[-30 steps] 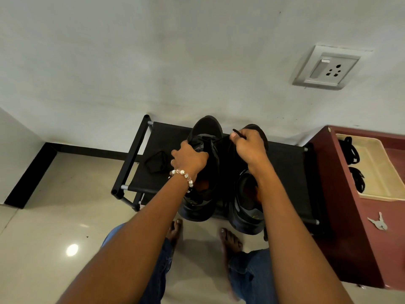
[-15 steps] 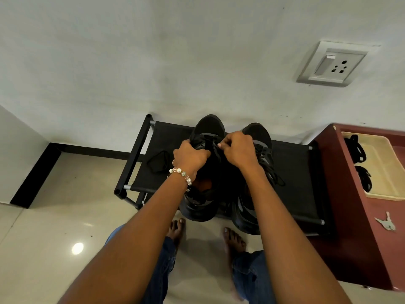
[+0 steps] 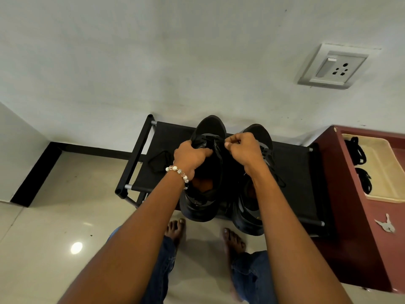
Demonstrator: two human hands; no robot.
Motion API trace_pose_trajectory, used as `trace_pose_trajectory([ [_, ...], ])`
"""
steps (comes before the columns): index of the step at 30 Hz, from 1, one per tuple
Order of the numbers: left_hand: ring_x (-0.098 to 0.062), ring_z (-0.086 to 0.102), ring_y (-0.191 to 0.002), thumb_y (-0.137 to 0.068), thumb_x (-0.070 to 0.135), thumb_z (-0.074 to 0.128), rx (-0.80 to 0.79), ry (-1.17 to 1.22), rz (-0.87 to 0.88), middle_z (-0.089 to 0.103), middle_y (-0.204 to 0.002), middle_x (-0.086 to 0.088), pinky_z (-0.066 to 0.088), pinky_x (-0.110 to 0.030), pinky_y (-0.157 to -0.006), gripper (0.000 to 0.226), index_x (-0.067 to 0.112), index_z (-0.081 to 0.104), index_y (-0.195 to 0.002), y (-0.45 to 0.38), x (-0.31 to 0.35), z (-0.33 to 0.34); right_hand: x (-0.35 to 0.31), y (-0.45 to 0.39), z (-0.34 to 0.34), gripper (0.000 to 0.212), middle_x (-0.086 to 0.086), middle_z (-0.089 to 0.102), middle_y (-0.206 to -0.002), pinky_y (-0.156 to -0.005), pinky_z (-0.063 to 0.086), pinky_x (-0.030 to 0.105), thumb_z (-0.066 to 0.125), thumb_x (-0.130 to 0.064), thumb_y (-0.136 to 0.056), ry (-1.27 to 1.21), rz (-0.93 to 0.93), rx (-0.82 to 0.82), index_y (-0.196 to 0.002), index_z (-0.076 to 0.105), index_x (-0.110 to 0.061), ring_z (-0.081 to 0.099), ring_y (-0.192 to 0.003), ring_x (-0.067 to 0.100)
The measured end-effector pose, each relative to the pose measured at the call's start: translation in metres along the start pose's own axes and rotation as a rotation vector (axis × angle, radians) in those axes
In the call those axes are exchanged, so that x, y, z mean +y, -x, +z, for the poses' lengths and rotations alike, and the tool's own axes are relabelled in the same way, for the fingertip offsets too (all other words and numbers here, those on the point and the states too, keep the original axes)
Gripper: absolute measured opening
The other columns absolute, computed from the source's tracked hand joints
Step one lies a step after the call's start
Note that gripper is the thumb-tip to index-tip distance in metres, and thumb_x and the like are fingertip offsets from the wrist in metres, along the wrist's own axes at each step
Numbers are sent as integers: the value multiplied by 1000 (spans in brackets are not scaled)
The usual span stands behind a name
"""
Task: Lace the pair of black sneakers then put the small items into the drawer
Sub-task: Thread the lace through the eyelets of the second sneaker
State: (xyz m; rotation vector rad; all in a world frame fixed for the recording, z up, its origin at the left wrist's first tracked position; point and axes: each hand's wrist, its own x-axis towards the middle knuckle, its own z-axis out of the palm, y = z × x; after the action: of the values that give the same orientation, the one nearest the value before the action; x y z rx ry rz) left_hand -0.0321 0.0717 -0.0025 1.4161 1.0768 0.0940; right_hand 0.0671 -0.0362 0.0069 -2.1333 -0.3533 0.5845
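Single head cam, wide-angle, steep downward, close above shoe rack [image 3: 291,163].

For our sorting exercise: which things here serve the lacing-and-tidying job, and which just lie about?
Job: left sneaker; right sneaker; lace; left hand; right hand; keys.
Lying about: wall socket; shoe rack; beige tray.

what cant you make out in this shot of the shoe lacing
- Head view: the lace and eyelets of the left sneaker, black on black, covered by the left hand and right hand.
- The right sneaker, partly behind the right forearm.
- The tray, cut off by the right edge.
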Motion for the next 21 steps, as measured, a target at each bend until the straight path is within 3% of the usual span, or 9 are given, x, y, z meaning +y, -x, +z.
trace_pose_trajectory([
  [3, -28, 69, -91, -77, 18, 80, -127, 78, -24, 71, -101, -12, 57, -43, -87, 39, 8, 65, -112, 1, 6, -11, -8, 0, -10, 38, 7, 58, -116, -92, 45, 31, 52, -5, -93, 83, -17, 5, -131, 53, -7, 53, -107, 20],
  [6, -24, 68, -91, -74, 18, 83, -131, 35, -4, 70, -101, -10, 56, -38, -86, 42, 9, 64, -110, -1, 8, -19, -10, -6, -24, 51, 10, 55, -121, -101, 45, 43, 41, 2, -90, 114, -64, 103, -139, 42, -6, 48, -121, 29],
  [9, -25, 63, -106, -54, 28, 92, -121, -66, 25, 64, -119, -10, 52, -42, -96, 90, 9, 52, -133, -2, 9, -23, -16, -6, -32, 45, 13, 65, -111, -76, 54, 27, 34, 9, -95, -172, -68, 27, -138, 39, -4, 65, -99, 21],
  [11, -24, 63, -105, -41, 33, 91, -121, -97, 44, 63, -120, -10, 52, -41, -96, 103, 10, 52, -133, -1, 10, -26, -20, -3, -33, 36, 16, 68, -102, -62, 53, 23, 34, 9, -99, -412, -61, -29, -131, 37, -9, 71, -84, 24],
  [13, -21, 64, -99, -45, 28, 91, -141, -113, 63, 61, -119, -9, 52, -35, -92, 96, 10, 53, -131, 1, 12, -28, -21, 0, -31, 24, 18, 69, -95, -52, 50, 25, 42, 1, -101, -505, -70, -38, -121, 40, -11, 72, -70, 26],
  [15, -17, 61, -95, -58, 21, 90, -147, -163, 94, 59, -117, -8, 50, -30, -87, 80, 9, 56, -129, 1, 13, -30, -22, 3, -25, 10, 15, 72, -84, -44, 43, 25, 52, -12, -100, -429, -69, 11, -108, 52, -6, 62, -48, 18],
  [16, -17, 60, -96, -60, 22, 89, -145, -190, 106, 59, -116, -8, 49, -29, -89, 75, 9, 57, -127, 1, 13, -30, -22, 3, -21, 17, 11, 72, -77, -46, 42, 25, 54, -22, -100, -332, -73, 43, -101, 58, -5, 57, -44, 13],
  [19, -19, 59, -109, -61, 28, 89, -158, -276, 133, 61, -121, -5, 48, -34, -99, 74, 10, 60, -127, 3, 12, -28, -26, 2, -9, 40, 1, 67, -71, -61, 41, 24, 45, -41, -102, -157, -57, -11, -101, 66, -6, 54, -60, 8],
  [21, -15, 56, -107, -65, 27, 87, -149, -332, 171, 60, -117, -1, 46, -28, -92, 69, 10, 59, -127, 3, 11, -26, -29, 1, -4, 30, 3, 67, -85, -57, 39, 23, 40, -28, -105, -253, -13, -165, -117, 57, -6, 49, -65, 9],
])
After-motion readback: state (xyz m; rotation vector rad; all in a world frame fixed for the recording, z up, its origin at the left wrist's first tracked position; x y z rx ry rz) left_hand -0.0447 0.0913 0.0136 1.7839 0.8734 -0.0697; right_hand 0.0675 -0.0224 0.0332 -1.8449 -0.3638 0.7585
